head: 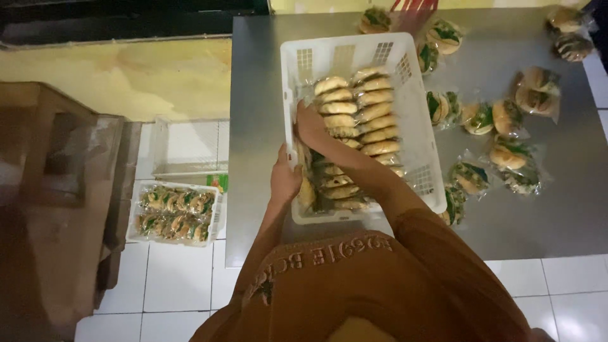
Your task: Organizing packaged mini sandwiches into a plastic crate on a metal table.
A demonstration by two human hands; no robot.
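A white plastic crate (415, 107) stands on a steel table (259, 82), packed with two rows of wrapped sandwiches (373, 114) standing on edge. My left hand (284, 180) grips the crate's near left rim. My right hand (311, 125) reaches inside the crate and presses against the left row of sandwiches (337, 106), fingers closed around one of them. My brown sleeve (380, 278) covers the crate's front edge.
Several loose wrapped sandwiches (506, 120) lie scattered on the table to the right of the crate. On the tiled floor at the left sits another white crate (174, 212) full of sandwiches, with an empty crate (190, 149) behind it and a brown cardboard box (57, 202) alongside.
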